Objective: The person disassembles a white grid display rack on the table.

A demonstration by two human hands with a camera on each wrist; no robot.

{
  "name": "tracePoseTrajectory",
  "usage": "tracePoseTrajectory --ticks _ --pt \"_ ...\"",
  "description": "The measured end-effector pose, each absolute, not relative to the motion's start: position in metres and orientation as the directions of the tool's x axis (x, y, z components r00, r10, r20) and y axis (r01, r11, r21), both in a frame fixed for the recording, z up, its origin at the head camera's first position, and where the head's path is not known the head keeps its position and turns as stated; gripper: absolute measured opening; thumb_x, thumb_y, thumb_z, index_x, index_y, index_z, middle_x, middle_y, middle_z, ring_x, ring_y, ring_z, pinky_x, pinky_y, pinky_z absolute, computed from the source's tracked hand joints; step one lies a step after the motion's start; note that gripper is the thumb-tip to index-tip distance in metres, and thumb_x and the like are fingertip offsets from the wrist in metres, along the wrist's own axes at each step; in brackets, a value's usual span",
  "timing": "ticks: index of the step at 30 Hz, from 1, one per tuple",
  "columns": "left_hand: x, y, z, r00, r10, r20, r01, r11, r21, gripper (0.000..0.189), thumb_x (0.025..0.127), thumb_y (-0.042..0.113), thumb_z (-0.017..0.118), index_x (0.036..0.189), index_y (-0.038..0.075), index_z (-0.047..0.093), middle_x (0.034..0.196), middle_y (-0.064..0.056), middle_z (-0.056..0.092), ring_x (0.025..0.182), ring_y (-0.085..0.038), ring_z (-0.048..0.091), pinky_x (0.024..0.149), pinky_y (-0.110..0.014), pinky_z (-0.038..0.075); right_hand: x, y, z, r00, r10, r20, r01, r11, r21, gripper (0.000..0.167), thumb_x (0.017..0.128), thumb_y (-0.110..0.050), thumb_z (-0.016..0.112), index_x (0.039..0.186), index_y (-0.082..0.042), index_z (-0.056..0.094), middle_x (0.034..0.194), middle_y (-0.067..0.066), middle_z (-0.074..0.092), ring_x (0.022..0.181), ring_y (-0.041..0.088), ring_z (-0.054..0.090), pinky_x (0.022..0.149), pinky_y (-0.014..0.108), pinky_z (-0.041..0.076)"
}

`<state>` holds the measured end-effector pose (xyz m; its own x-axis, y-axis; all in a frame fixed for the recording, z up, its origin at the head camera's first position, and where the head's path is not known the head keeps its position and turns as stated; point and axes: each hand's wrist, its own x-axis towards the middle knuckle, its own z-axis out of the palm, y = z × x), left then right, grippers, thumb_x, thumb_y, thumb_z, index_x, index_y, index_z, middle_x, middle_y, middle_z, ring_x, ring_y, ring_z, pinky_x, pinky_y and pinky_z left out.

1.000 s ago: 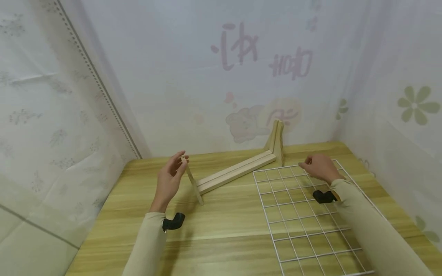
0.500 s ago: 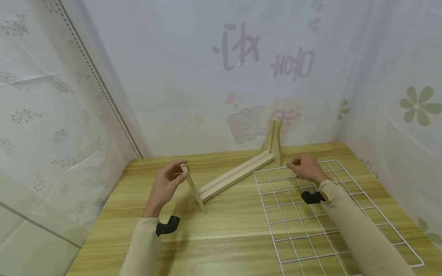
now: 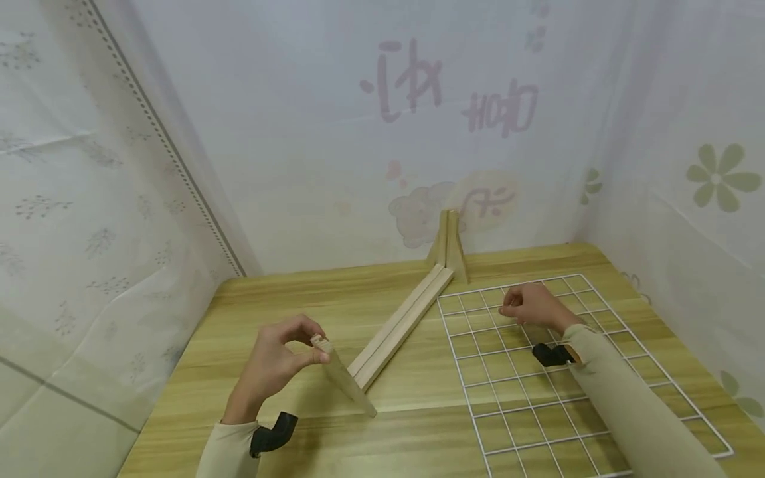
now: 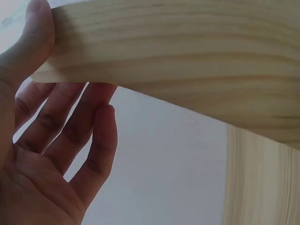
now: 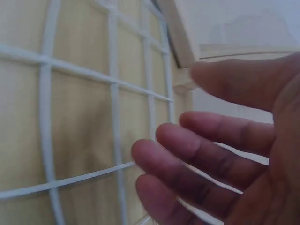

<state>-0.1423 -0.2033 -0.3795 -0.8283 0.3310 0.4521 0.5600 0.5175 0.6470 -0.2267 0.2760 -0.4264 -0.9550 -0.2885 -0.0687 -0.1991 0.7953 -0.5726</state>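
Note:
A pale wooden stand has a grooved crossbar [image 3: 403, 325] between two upright end pieces, and it lies slantwise on the table. My left hand [image 3: 271, 362] pinches the top of the near end piece [image 3: 346, 385] between thumb and fingers. In the left wrist view, the thumb lies on one face of that end piece [image 4: 164, 51] and fingers are behind it. The far end piece [image 3: 448, 245] stands near the back edge. Over the white wire grid [image 3: 465, 386] hovers my right hand [image 3: 534, 305], its fingers loosely bent. Nothing is between thumb and fingers in the right wrist view.
The wire grid lies flat on the right of the wood-grain table [image 3: 239, 345], close to the stand's far end. A printed curtain [image 3: 299, 166] hangs behind the table and at both sides.
My left hand has drawn the near end piece toward me, turning the stand. Its far end has shifted left. My right hand moved left off the grid's back edge, then back down over the grid.

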Motion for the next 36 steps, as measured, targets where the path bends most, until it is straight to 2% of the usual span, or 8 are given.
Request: tracePoseTrajectory --ticks 5,8,12,17,26,33,36 --pt "-0.124 -0.190 -0.377 -0.741 0.417 0.527 0.672 0.443 0.594 0.032 0.067 0.015 0.092 0.084 0.023 0.066 0.079 0.007 0.071 0.075 -0.001 0.065 0.069 -0.024 0.056 -0.216 0.274 -0.436 -0.920 -0.369 -0.134 -0.273 0.848 -0.455 0.019 0.086 -0.023 0.077 0.086 -0.006 0.068 0.084 0.007 0.072 0.068 0.016 0.064 0.065 0.033 0.052" --pt "-0.115 -0.182 -0.376 -0.668 0.471 0.576 0.744 0.394 0.541 0.033 0.066 0.018 0.093 0.082 0.022 0.064 0.077 0.007 0.068 0.073 0.000 0.062 0.067 -0.021 0.054 -0.211 0.273 -0.441 -0.919 -0.355 -0.168 -0.251 0.860 -0.444 0.022 0.084 -0.025 0.079 0.087 -0.006 0.067 0.088 0.009 0.072 0.075 0.018 0.062 0.066 0.034 0.052" --pt "-0.105 -0.172 -0.375 -0.595 0.522 0.611 0.802 0.341 0.491 0.034 0.067 0.022 0.093 0.079 0.023 0.062 0.073 0.010 0.066 0.069 0.001 0.059 0.067 -0.015 0.050 -0.207 0.274 -0.442 -0.930 -0.328 -0.163 -0.225 0.862 -0.454 0.024 0.084 -0.024 0.080 0.087 -0.004 0.066 0.089 0.013 0.072 0.076 0.021 0.063 0.065 0.035 0.052" --pt "-0.097 -0.161 -0.373 -0.519 0.566 0.640 0.852 0.284 0.440 0.034 0.070 0.027 0.093 0.077 0.023 0.059 0.068 0.012 0.063 0.065 0.003 0.056 0.066 -0.008 0.048 -0.204 0.275 -0.442 -0.940 -0.308 -0.149 -0.229 0.890 -0.394 0.031 0.080 -0.028 0.083 0.088 -0.004 0.066 0.090 0.013 0.071 0.078 0.022 0.062 0.067 0.038 0.053" --pt "-0.085 -0.137 -0.371 -0.397 0.616 0.680 0.911 0.176 0.373 0.038 0.071 0.025 0.092 0.071 0.019 0.055 0.061 0.011 0.058 0.059 0.008 0.050 0.063 -0.002 0.045 -0.200 0.276 -0.444 -0.950 -0.267 -0.161 -0.188 0.903 -0.386 0.037 0.079 -0.030 0.085 0.091 -0.004 0.062 0.085 0.008 0.064 0.069 0.018 0.050 0.059 0.030 0.041" --pt "-0.078 -0.116 -0.372 -0.277 0.632 0.724 0.959 0.128 0.254 0.044 0.068 0.023 0.094 0.066 0.017 0.051 0.055 0.011 0.046 0.053 0.008 0.035 0.054 0.001 0.030 -0.200 0.277 -0.444 -0.952 -0.252 -0.171 -0.173 0.910 -0.376 0.038 0.078 -0.029 0.086 0.090 -0.005 0.060 0.088 0.009 0.065 0.072 0.019 0.051 0.061 0.031 0.043" --pt "-0.074 -0.107 -0.371 -0.226 0.639 0.735 0.973 0.116 0.199 0.046 0.069 0.023 0.094 0.066 0.016 0.049 0.054 0.011 0.044 0.054 0.007 0.030 0.054 0.002 0.025 -0.201 0.277 -0.445 -0.955 -0.244 -0.169 -0.163 0.908 -0.385 0.035 0.079 -0.026 0.085 0.089 -0.005 0.059 0.085 0.007 0.063 0.070 0.018 0.050 0.060 0.031 0.042"
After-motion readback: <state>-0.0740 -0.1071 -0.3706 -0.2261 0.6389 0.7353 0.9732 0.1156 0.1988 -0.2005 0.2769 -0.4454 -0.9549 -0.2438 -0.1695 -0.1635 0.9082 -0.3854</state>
